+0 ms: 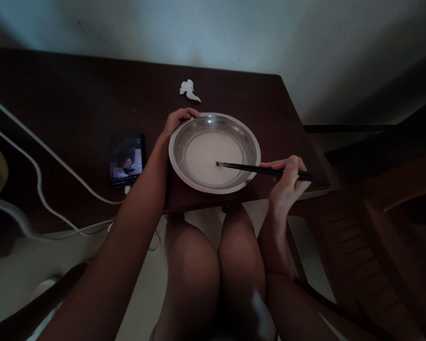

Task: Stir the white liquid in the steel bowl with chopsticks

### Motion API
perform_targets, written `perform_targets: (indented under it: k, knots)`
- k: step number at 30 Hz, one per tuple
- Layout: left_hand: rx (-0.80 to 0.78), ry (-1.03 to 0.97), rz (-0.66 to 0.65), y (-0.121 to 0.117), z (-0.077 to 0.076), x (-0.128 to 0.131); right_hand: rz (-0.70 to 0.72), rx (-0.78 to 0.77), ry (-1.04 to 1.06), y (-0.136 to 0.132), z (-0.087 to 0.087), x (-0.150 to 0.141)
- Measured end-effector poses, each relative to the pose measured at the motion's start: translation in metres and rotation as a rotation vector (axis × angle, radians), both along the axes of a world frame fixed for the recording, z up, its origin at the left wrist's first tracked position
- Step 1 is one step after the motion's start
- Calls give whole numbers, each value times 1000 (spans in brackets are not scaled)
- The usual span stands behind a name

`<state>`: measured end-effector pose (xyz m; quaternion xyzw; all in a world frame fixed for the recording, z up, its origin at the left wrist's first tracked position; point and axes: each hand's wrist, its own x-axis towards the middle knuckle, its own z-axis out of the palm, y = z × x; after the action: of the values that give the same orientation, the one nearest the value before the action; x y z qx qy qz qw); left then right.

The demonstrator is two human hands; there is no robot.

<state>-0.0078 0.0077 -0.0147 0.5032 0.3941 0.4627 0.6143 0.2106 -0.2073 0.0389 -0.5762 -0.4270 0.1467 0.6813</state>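
Caution: the metal bowl (pixel 213 190) stands close to the front edge of the desk (pixel 270 113), toward the right front corner. A push on the near rim, or downward load from the left hand (pixel 177 119), could tilt it; the shallow wall would then be likely to let the white liquid (pixel 209 151) run over the front edge. Fast strokes of the chopsticks (pixel 248 167) could cause splashing. Spillage to the left could reach the phone (pixel 129 161), which lies near the same edge.

Position: the left fingers lie bent over the far left rim; the thumb is hidden, so whether they pinch the rim cannot be told. The right hand (pixel 287 182), just beside the right front corner, is closed around the rear part of the chopsticks. The bowl lies between the two hands, touching the left fingers and apart from the right ones. The chopsticks cross its right rim, with tips at the middle of the liquid; immersion depth cannot be told
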Motion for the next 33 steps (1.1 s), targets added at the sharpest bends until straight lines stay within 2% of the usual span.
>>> perform_targets:
  k: [6, 8, 11, 15, 18, 23, 25, 28, 31, 33]
  knots:
    - [-18, 6, -19, 0, 1, 0, 219, -117, -54, 10, -12, -12]
    - [-4, 18, -23, 0, 1, 0, 188, -103, -99, 12, -14, -11]
    - [2, 3, -11, 0, 1, 1, 59, -72, -126, 9, -12, -5]
    - [-6, -21, -16, 0, 1, 1, -13, 11, -17, 2, -3, 2]
    - [37, -2, 0, 0, 0, 1, 58, -11, 20, 1, -1, 0]
    - [18, 8, 21, -2, 2, 2, 248, -103, -62, 10, -12, -12]
    - [6, 3, -4, -3, 3, 1, 218, -96, -117, 13, -15, -12]
    - [7, -15, -27, -2, 2, 1, 74, -71, -149, 11, -14, -5]
    - [-14, -27, -30, -1, 1, 0, -35, 0, -90, 4, -6, 1]
    - [-21, -25, -25, 0, 1, 0, -28, 31, -26, 1, -1, 2]
